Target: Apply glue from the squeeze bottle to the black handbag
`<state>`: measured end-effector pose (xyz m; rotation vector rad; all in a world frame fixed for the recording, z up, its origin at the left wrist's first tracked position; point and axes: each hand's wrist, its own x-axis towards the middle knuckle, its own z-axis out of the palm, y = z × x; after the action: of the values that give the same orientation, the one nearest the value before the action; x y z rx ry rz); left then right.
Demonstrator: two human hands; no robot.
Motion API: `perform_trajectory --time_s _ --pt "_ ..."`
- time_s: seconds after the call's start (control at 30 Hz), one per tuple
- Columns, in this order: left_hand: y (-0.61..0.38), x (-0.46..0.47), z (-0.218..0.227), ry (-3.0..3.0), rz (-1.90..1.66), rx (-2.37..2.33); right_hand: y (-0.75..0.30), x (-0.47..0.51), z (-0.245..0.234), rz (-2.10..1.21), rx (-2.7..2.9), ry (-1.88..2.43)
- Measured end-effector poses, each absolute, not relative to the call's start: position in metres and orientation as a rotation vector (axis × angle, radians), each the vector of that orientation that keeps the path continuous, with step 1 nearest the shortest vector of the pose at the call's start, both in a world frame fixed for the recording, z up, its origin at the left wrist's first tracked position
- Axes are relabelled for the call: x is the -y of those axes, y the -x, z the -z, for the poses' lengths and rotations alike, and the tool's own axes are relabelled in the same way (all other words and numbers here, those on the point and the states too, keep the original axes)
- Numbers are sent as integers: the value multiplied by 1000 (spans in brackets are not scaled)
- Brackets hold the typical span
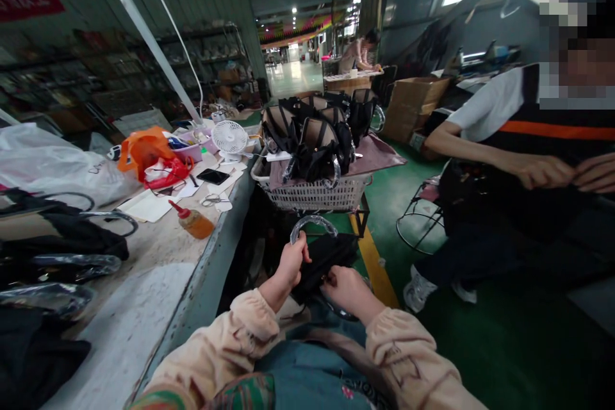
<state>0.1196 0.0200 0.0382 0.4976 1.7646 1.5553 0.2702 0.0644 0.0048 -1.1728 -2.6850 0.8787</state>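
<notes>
A black handbag [327, 256] lies over my lap, its curved handle [314, 220] wrapped in clear plastic. My left hand [291, 262] is closed around the left end of that handle. With bent fingers pressed together, my right hand [350, 289] pinches the near side of the bag. A small shiny bit shows by those fingertips, too small to name. Part of another wrapped handle curves beneath my right hand. The bag's underside is hidden by my hands and sleeves.
A white plastic basket [312, 197] heaped with black-and-tan bags [319, 134] stands ahead. On the left workbench [192, 288] are a glue bottle [196, 223], phone [213, 176], scissors [211, 200], fan [229, 139] and more bags. A co-worker [500, 154] sits at right, near a stool [420, 218].
</notes>
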Motion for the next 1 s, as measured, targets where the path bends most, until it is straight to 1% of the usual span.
perform_trajectory --time_s 0.13,0.37,0.53,0.67,0.77,0.87,0.93,1.0 --pt "-127 -20 -42 -465 -1575 -1734 -263 -54 -3 -807 2667 1235" --pt "-119 -17 -48 -548 -1558 -1653 -278 -57 -27 -746 2802 1074" --pt "-112 -15 -53 -652 -1487 -1548 -299 -89 -41 -548 2842 1259" --pt "-101 -10 -71 -729 -1417 -1443 -329 -127 -44 -430 2764 1456" --pt "-95 -8 -83 -772 -1381 -1364 -346 -142 -39 -470 2694 1485" --pt "-90 -11 -88 -758 -1378 -1299 -354 -143 -44 -601 2606 1380" --pt "-85 -14 -90 -700 -1366 -1243 -359 -142 -63 -698 2524 1261" --pt "-79 -16 -93 -631 -1336 -1164 -368 -145 -92 -786 2389 1118"
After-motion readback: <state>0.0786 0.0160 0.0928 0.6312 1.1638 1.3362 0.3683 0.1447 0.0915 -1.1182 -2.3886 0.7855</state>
